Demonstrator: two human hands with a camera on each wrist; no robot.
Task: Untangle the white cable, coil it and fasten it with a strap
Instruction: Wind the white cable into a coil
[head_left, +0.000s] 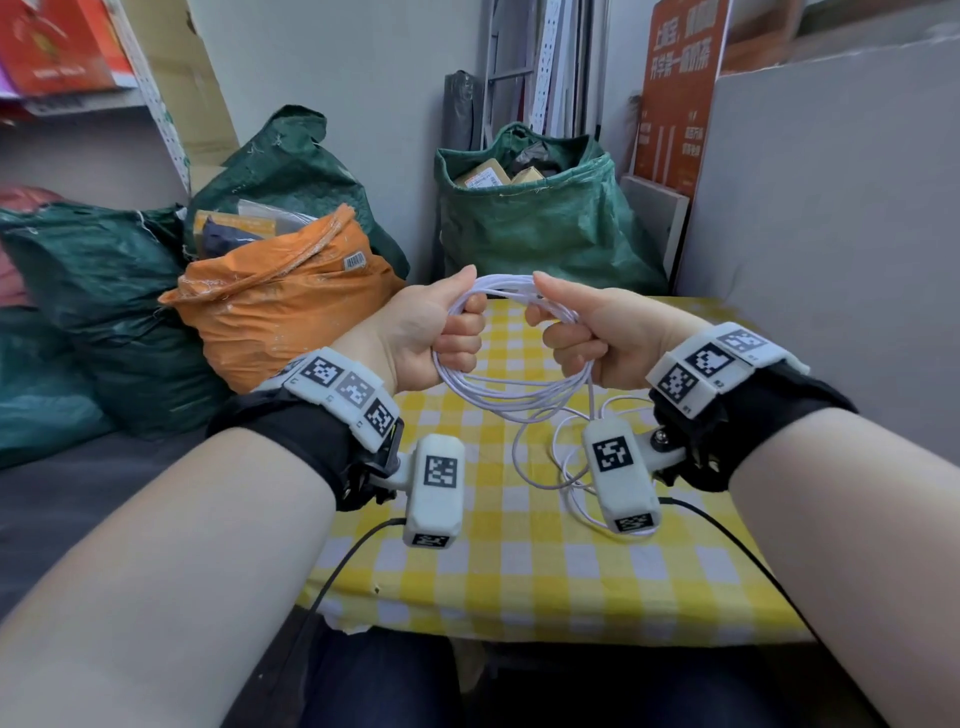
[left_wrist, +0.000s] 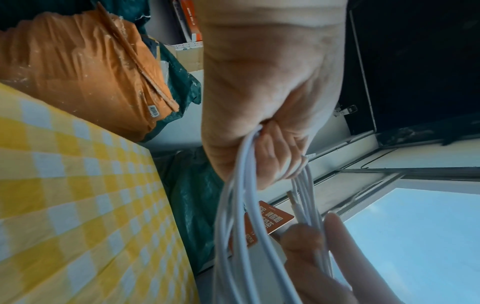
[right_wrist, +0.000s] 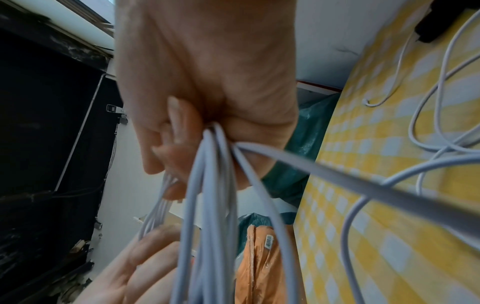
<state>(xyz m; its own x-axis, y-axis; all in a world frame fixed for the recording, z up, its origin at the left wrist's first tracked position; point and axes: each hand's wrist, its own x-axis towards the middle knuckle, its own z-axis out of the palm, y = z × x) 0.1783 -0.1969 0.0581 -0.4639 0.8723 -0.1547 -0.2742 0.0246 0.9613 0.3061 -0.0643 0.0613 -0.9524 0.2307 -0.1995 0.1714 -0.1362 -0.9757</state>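
Both fists close around a half-made coil of white cable (head_left: 511, 400): left hand (head_left: 441, 332) and right hand (head_left: 597, 338) gripping its top, loops sagging below the fingers (head_left: 467, 332). Light and springy, the loose tail on the bench (head_left: 519, 561) looks best gathered near the fingers.

white cable (head_left: 511, 387) partly hidden inside both fists, loose tail passing behind the right wrist camera (head_left: 621, 475), cable end unseen

Stuffed orange woven sack (head_left: 280, 306) crowds the yellow-checked tablecloth (head_left: 519, 561) at ten o'clock, green woven sack (head_left: 545, 218) at twelve; the cloth's near half lies open.
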